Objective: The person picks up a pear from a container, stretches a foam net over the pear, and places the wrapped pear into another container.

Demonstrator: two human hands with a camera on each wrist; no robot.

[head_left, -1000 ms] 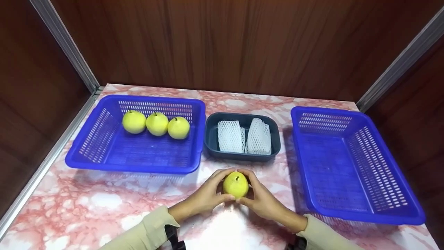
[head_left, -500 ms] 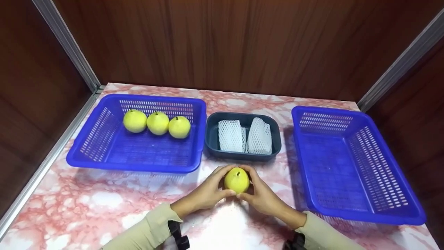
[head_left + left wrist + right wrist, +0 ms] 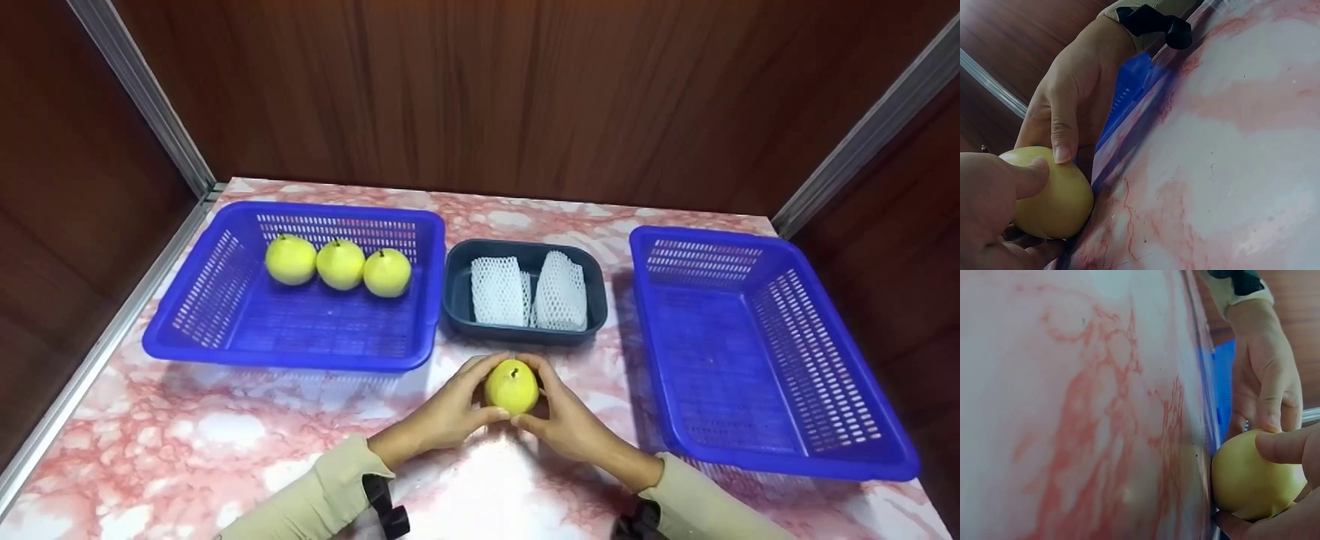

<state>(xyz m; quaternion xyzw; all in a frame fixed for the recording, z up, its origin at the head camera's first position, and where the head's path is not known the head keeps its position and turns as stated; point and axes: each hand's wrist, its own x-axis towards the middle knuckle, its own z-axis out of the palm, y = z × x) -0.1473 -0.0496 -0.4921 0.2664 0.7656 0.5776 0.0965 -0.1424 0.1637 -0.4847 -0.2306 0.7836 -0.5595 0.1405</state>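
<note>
A yellow pear with a short dark stem is held between both hands at the front middle of the table, stem up. My left hand curls round its left side, thumb on the near face. The right hand grips the opposite side in the same way, the two thumbtips almost meeting. Both wrist views show the thumbs pressed on the pear, its underside close to the tabletop. Just behind the hands is a dark tray with white foam net sleeves in it.
To the left stands a blue basket with three pears along its back. Another blue basket with no fruit inside stands at the right. Dark wood-look panels enclose the marbled table at the back and sides.
Both hands and the pear have shifted slightly away from the body, towards the dark tray, mostly in the first half second. The grip looks the same; baskets and tray stay put.
</note>
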